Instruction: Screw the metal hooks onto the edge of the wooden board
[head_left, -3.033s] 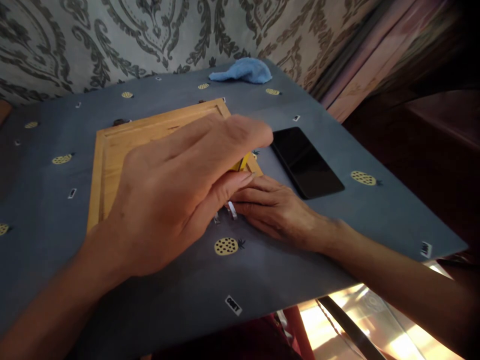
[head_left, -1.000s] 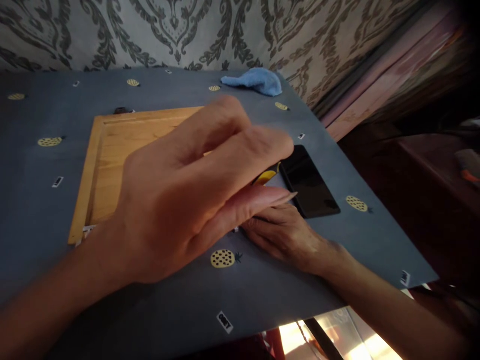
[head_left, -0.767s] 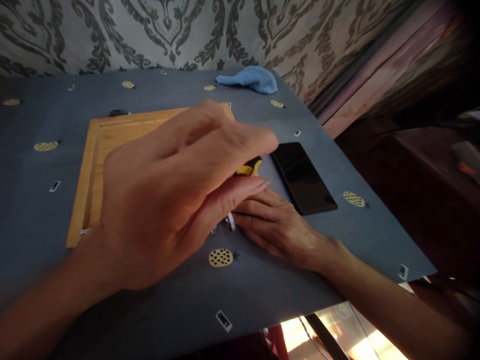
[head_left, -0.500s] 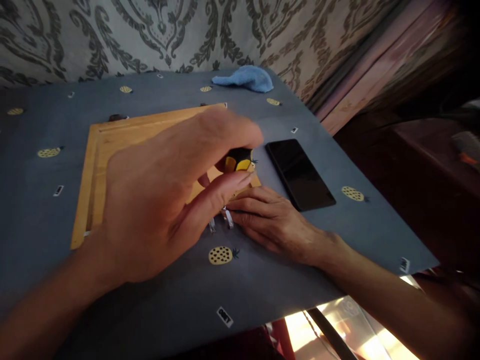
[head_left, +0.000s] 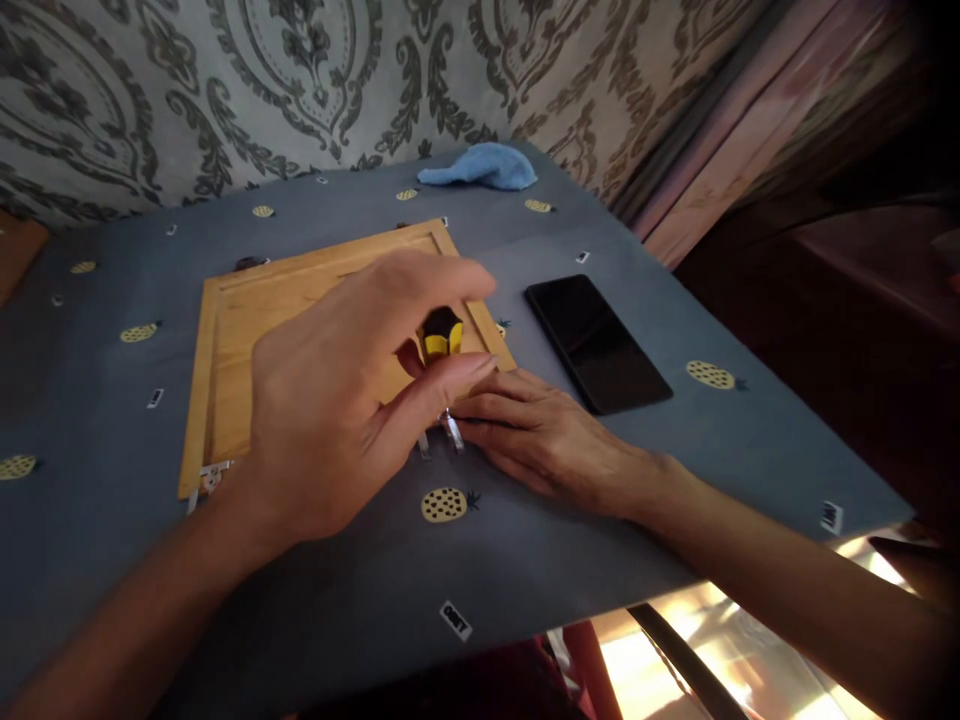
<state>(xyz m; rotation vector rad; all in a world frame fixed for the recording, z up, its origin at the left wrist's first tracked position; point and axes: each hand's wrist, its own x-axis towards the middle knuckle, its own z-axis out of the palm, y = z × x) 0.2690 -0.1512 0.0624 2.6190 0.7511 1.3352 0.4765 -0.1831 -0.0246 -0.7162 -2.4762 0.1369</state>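
Observation:
My left hand (head_left: pixel 330 400) is over the near right corner of a wooden panel with a raised frame (head_left: pixel 193 390). Its thumb and fingers curl loosely around the black and yellow handle of a screwdriver (head_left: pixel 442 332), which stands roughly upright; the shaft is hidden. My right hand (head_left: pixel 532 430) lies low at that corner, fingers together, fingertips against a shiny metal hinge (head_left: pixel 453 432) that juts past the panel's near edge. What exactly the fingertips pinch is covered by my left thumb. Another metal hinge (head_left: pixel 214 474) sits at the near left corner.
A black phone (head_left: pixel 598 343) lies right of the panel. At the back is a blue cloth (head_left: pixel 484 167) by the patterned curtain (head_left: pixel 322 80). A pineapple-print cloth covers the table (head_left: pixel 300 610), whose right edge slants away. A brown object (head_left: pixel 16 255) shows at far left.
The view has shifted slightly, showing more table at left. My left hand has turned and opened somewhat around the screwdriver handle, which looks more upright. My right hand stays at the hinge.

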